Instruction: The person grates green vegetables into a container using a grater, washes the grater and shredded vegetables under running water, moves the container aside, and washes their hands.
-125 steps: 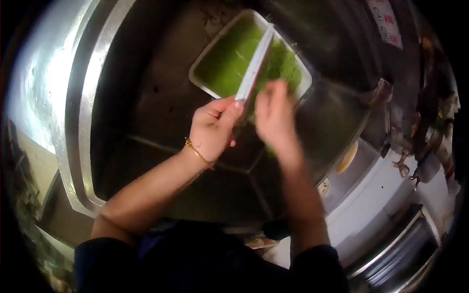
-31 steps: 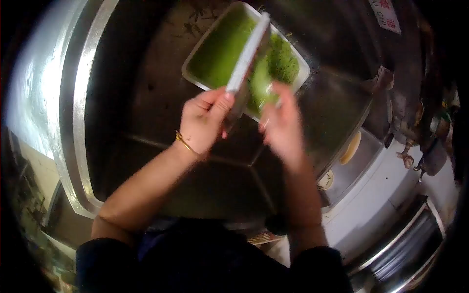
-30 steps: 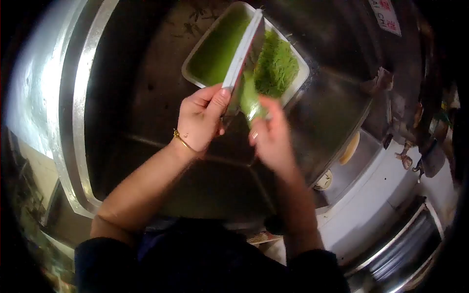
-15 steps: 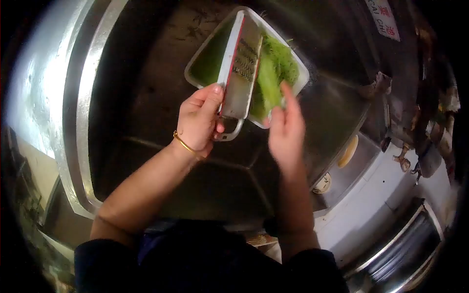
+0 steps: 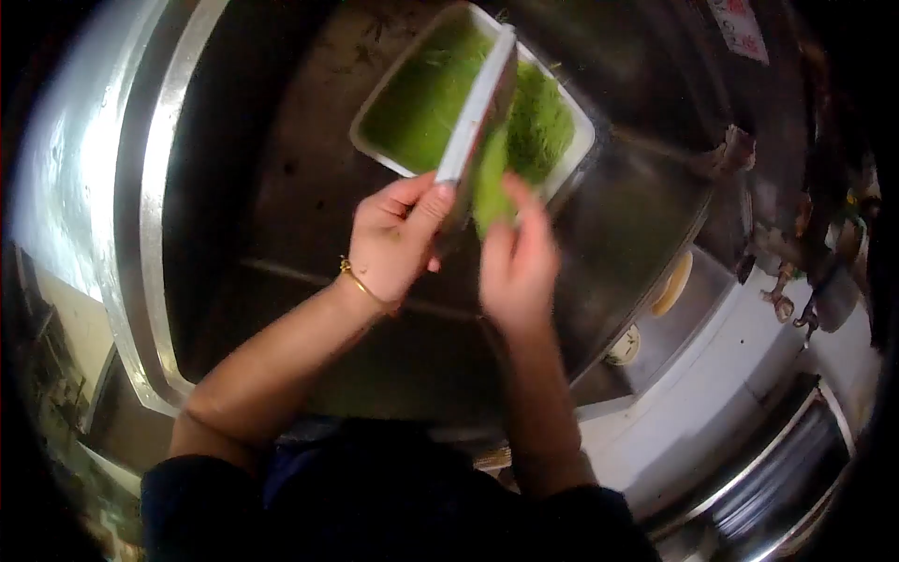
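Note:
My left hand (image 5: 393, 234) is closed round the lower end of a white-edged grater (image 5: 478, 108), which stands tilted with its narrow edge toward me. My right hand (image 5: 520, 253), slightly blurred, grips a pale green vegetable piece (image 5: 491, 178) against the grater's right side. Its grating face is mostly hidden at this angle. Behind and below the grater is a white rectangular tray (image 5: 582, 140) holding green shreds (image 5: 421, 103), with a darker green heap (image 5: 543, 122) on the right.
The tray rests in a dark metal basin (image 5: 309, 187) with a shiny rim (image 5: 154, 187) at the left. To the right are a yellowish oval object (image 5: 671, 284), a small round patterned item (image 5: 624, 345) and a tap-like fitting (image 5: 779, 298). A label (image 5: 740, 28) is at the upper right.
The grater has turned from showing its toothed face to nearly edge-on, its top shifting right. My right hand has moved slightly left and down with the green piece.

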Demonstrator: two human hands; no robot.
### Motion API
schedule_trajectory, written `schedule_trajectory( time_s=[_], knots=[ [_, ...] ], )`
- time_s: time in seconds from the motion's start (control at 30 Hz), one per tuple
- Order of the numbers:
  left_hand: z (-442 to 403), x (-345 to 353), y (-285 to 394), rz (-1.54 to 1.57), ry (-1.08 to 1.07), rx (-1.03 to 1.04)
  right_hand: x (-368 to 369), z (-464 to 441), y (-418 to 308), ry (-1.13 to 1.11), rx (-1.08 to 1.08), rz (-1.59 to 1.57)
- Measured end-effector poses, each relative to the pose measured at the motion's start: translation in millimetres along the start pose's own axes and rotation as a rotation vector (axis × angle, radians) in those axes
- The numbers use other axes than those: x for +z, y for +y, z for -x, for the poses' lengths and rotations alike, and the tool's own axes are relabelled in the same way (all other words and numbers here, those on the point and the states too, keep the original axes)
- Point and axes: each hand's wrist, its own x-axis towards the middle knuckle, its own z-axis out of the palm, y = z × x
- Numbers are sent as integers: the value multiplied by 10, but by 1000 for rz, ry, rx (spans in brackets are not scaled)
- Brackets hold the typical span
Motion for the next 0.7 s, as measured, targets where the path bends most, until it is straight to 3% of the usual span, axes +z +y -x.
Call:
schedule_trajectory(
  time_s=[0.07, 0.13, 0.2, 0.23, 0.27, 0.33, 0.47, 0.57, 0.63, 0.7],
  knots=[
    [127, 100, -13, -96, -56, -73, -131, -573, 189, 50, 120, 113],
    [133, 120, -1, -5, -94, -22, -208, -757, 81, -16, 223, 10],
    [47, 96, 130, -4, -9, -23, -137, -265, -15, -68, 74, -181],
    [-21, 23, 131, 7, 2, -8, -103, 13, -77, -153, 136, -227],
    [-32, 11, 145, 19, 40, -38, -106, 153, -62, -255, 28, 36],
    [11, 47, 63, -55, 3, -87, -80, -1, 68, -141, 156, -159],
    [80, 78, 53, -38, -111, -107, -260, -746, 172, -75, 314, -14],
    [-31, 2, 174, 12, 53, -60, -109, 29, 8, -236, 82, -42],
    [-61, -27, 151, -18, 53, -39, -78, 133, 6, -303, 170, -63],
    [-13, 38, 116, -67, -19, -36, -99, -222, 75, -136, 90, -127]
  ],
)
